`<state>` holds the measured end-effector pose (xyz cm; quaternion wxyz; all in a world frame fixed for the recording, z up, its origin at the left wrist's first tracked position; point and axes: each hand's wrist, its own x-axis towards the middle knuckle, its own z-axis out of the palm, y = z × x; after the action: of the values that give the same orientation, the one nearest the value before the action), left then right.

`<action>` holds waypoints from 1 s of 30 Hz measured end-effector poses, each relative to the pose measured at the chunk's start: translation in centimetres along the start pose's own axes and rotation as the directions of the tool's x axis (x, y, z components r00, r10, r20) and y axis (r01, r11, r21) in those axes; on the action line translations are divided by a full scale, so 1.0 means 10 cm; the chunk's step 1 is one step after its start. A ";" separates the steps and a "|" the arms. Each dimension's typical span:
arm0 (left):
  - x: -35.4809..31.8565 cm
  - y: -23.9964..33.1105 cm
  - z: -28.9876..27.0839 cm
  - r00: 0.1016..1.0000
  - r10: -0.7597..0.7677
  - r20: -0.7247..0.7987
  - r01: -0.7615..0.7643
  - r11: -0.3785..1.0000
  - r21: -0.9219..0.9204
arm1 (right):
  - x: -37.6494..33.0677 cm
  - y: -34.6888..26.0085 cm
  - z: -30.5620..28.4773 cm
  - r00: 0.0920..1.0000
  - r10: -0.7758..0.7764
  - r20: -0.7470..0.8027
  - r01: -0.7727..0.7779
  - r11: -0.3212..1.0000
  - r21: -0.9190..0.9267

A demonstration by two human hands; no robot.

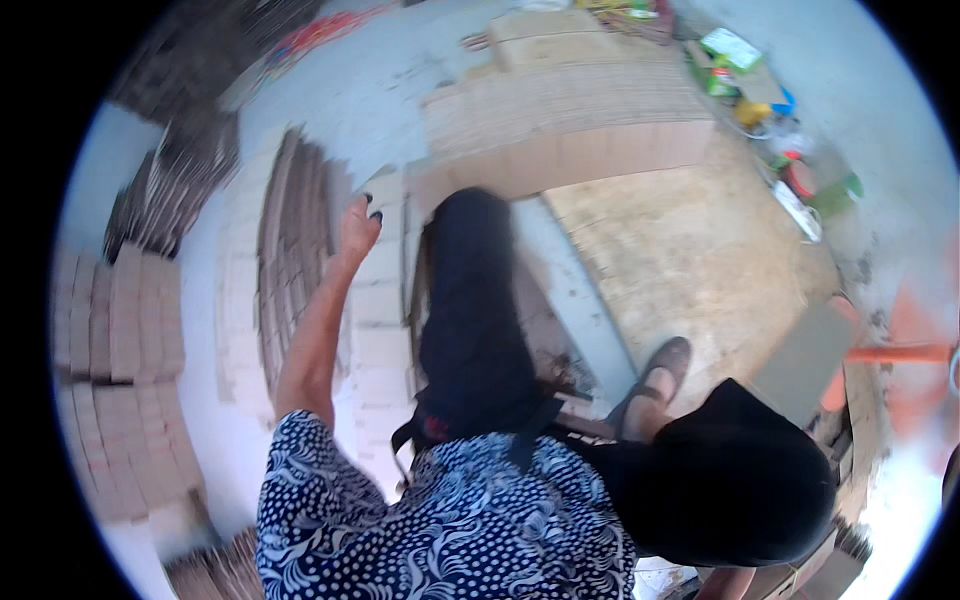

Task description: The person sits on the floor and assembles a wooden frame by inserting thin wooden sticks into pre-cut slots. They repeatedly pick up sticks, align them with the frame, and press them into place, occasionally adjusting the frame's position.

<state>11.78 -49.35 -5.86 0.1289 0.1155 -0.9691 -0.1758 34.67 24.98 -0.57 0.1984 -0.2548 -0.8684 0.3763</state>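
Note:
My left hand [357, 228] reaches out from a blue-and-white patterned sleeve [300, 470] over a stack of pale flat cardboard sheets [385, 300]. Its fingers are bent and slightly apart, at the stack's upper edge, and I see nothing held in them. The picture is blurred by motion, so contact with the sheets is unclear. My right hand is out of view. A long dark braid of hair [470, 300] hangs down the middle, and my foot in a dark sandal [655, 380] stands on the floor to the right.
More cardboard stacks stand at the left [120, 330], on edge beside the hand [290, 240], and at the back [570, 110]. A worn bare floor [690, 250] lies at the right, with bottles and litter [770, 110] along the wall and an orange object [900, 352] at the far right.

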 end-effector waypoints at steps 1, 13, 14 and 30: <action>0.31 0.44 0.03 0.995 0.095 -0.032 -0.097 0.994 -0.057 | 0.15 -0.17 0.08 0.999 -0.005 0.045 0.003 0.999 0.038; 1.19 4.32 1.70 0.768 0.639 0.028 -0.631 0.764 -0.135 | 2.25 -1.22 1.65 0.907 -0.343 0.243 0.320 0.939 0.127; 1.27 4.31 1.83 0.751 0.660 -0.038 -0.660 0.751 0.009 | 2.36 -1.28 1.75 0.911 -0.328 0.250 0.301 0.943 0.139; 1.42 4.43 1.88 0.606 0.672 0.425 -0.621 0.734 -0.275 | 2.44 -1.89 2.24 0.743 -0.609 0.278 0.537 0.790 0.296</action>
<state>-14.91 -6.93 -3.46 -0.0651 -0.2985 -0.9334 -0.1883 -2.18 15.97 3.11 0.1669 0.1198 -0.8838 0.4204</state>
